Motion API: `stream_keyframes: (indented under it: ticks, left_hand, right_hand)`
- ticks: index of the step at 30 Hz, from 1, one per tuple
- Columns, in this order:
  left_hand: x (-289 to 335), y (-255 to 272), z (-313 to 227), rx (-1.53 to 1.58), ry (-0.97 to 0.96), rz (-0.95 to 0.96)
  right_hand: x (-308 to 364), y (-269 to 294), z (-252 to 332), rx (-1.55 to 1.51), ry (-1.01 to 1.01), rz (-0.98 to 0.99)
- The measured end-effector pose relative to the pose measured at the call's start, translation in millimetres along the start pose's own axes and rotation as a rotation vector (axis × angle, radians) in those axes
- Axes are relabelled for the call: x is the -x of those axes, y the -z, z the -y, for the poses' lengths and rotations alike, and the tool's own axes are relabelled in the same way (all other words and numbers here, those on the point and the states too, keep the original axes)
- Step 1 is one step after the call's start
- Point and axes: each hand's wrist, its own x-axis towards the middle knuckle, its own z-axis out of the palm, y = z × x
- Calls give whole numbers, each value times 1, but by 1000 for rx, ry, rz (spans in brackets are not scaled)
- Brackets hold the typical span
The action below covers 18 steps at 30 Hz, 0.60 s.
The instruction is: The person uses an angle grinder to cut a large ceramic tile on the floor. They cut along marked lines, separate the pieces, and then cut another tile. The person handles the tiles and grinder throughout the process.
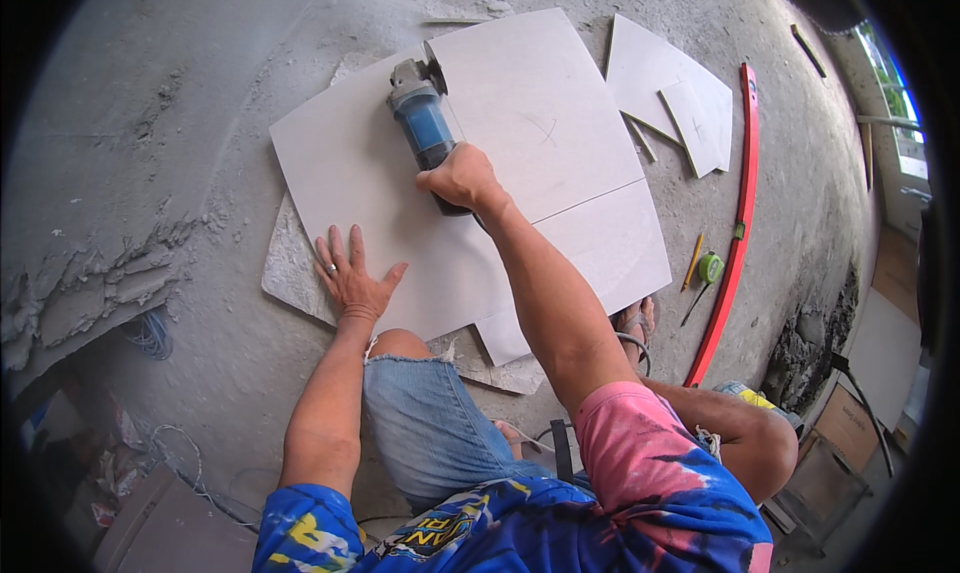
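My right hand (462,178) is wrapped round the rear body of a blue and black angle grinder (426,125). Its disc (435,68) stands on edge at the far side of a large white tile (350,163), on a thin line that runs toward me across the surface. Whether the disc is spinning I cannot tell. Flat on the tile's near left part lies my left hand (358,281), fingers spread, a ring on one of them. A pencilled cross marks the tile right of the grinder, and another line crosses it nearer my right forearm.
Beneath the tile, a rough slab (296,263) juts out. Offcut tile pieces (655,68) lie at the far right. A long red level (742,203), a green tape measure (710,267) and a yellow pencil (693,258) rest on the dusty concrete. Broken concrete (110,283) edges the left.
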Motion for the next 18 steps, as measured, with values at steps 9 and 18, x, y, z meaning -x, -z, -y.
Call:
stream_keyframes:
  ticks: [9,18]
  left_hand:
    - [0,-4,2,9,8,12]
    - [-1,-1,1,4,17,47]
  right_hand:
    - [-2,-1,-1,-4,-6,22]
    - [-1,-1,-2,-6,-14,24]
